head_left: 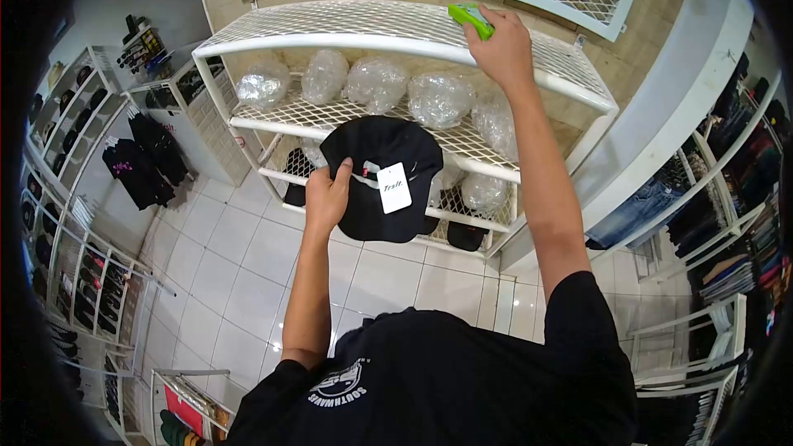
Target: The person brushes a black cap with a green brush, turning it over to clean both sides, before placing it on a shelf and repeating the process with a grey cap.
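Observation:
A black bucket hat (373, 147) hangs in front of me, its inside turned toward my view. My left hand (328, 196) is closed on its left edge, with the thumb over the brim. A white hang tag (395, 188) with dark lettering dangles across the hat. Up at the top mesh shelf (355, 23), my right hand (505, 48) grips a small bright green object (471, 21) at the shelf's surface. Its exact kind is not clear, as the fingers cover part of it.
Clear plastic-wrapped bundles (376, 83) line the shelf below. Dark caps (467, 235) sit lower down. Racks of caps (70, 136) and hanging black shirts (136, 165) stand at left. Jeans (640, 206) hang at right beyond a white pillar (661, 74). Tiled floor (248, 256) lies below.

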Available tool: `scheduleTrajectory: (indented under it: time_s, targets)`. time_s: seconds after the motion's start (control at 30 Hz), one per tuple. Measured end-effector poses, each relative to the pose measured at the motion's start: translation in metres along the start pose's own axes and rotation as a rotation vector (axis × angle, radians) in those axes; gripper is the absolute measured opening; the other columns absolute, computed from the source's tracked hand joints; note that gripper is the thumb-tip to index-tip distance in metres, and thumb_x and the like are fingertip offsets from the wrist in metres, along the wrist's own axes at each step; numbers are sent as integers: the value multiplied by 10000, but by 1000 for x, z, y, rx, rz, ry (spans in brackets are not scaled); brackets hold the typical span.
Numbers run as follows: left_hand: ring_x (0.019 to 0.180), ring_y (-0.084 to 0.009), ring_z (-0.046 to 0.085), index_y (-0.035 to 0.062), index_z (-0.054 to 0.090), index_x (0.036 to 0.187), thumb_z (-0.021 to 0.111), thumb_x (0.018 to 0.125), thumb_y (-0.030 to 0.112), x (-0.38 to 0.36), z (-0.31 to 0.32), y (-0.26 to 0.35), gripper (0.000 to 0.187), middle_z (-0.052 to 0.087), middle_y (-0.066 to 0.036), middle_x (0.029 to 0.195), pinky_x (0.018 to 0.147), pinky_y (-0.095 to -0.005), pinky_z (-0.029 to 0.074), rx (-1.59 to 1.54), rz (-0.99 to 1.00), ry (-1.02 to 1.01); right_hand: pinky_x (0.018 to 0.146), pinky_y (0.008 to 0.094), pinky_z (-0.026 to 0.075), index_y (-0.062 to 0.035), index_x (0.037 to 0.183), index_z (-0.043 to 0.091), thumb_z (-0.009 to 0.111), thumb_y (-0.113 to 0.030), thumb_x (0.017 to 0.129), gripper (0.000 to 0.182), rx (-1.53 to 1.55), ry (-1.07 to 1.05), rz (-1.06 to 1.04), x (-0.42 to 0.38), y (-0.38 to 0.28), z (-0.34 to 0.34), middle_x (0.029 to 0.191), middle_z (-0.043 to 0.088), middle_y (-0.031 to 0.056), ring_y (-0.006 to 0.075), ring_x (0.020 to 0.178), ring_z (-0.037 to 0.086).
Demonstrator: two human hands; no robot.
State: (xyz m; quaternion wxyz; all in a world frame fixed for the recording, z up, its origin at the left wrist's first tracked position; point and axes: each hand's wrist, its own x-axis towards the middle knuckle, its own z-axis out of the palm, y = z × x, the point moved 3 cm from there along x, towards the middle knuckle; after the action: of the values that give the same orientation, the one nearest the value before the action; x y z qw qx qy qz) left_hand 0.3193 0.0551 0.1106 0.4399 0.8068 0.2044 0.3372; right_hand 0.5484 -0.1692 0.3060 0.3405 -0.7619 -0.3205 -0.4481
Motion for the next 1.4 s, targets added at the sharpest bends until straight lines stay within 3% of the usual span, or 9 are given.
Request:
scheduleTrajectory:
  time_s: [0.17, 0.27, 0.53, 0.7, 0.77, 0.9, 1.03, 1.13, 1.4]
  targets:
    - [597, -114, 455, -82, 610, 729, 668, 966, 389, -10, 13, -17, 530, 535, -117, 565, 541, -360, 412, -114, -156, -49, 967, 423, 511, -35, 1251, 703, 710, -379, 859, 522, -79, -124, 33, -5, 24, 28, 1184, 678, 233, 383, 1099, 655]
    - [589, -145, 506, -92, 650, 823, 684, 958, 400, -28, 12, -41, 511, 564, -158, 590, 554, -388, 433, -4, -149, -34, 957, 454, 507, -52, 1264, 695, 759, -286, 849, 481, -102, 273, -242, -32, -14, -3, 1258, 649, 219, 373, 1126, 635]
    - [620, -135, 610, -45, 728, 941, 794, 878, 305, -77, 10, -73, 363, 680, -134, 681, 578, -322, 483, -147, -312, -140, 864, 397, 421, -59, 1224, 703, 775, -316, 833, 473, 448, -869, -211, -261, -108, 62, 1076, 684, 82, 282, 1014, 594]
    - [527, -118, 510, -43, 720, 926, 796, 875, 289, -86, -10, -120, 344, 603, -99, 582, 502, -335, 403, -10, -324, -21, 951, 447, 395, -74, 1273, 684, 747, -419, 848, 551, 314, -1105, -344, -309, -123, 101, 1234, 673, 103, 269, 1099, 584]
    - [497, -120, 464, -49, 712, 901, 797, 872, 290, -92, -19, -137, 351, 559, -94, 540, 480, -350, 362, -17, -332, 44, 1021, 472, 362, -73, 1259, 686, 747, -401, 848, 530, 391, -881, -440, -311, -136, 104, 1285, 637, 126, 308, 1195, 545]
    - [614, -109, 548, -67, 696, 903, 780, 899, 278, -92, -50, -158, 355, 652, -81, 679, 559, -317, 437, -149, -521, 264, 1102, 510, 310, -18, 1427, 514, 832, -292, 796, 758, 432, -447, 45, -301, -155, 97, 1431, 487, 213, 376, 1326, 454]
    - [764, -120, 621, -75, 686, 946, 759, 932, 253, -83, -77, -193, 337, 707, -78, 876, 672, -280, 498, -468, -629, 438, 860, 395, 549, 1, 1410, 480, 841, -284, 846, 728, 988, -983, 696, -388, -172, 142, 1279, 607, 174, 266, 1115, 639]
    - [776, -127, 638, -85, 689, 997, 759, 933, 235, -57, -104, -195, 334, 718, -98, 902, 676, -282, 508, -348, -746, 364, 654, 277, 559, -1, 1319, 564, 807, -266, 891, 559, 1295, -1024, 1217, -413, -209, 174, 1133, 691, 84, 149, 908, 683]
    - [855, -148, 659, -91, 676, 1097, 764, 931, 208, 10, -135, -297, 352, 725, -115, 1001, 763, -289, 532, -581, -756, 187, 602, 262, 529, 61, 1054, 708, 753, -159, 932, 256, 995, -565, 1313, -397, -296, 277, 899, 734, 75, 115, 756, 669]
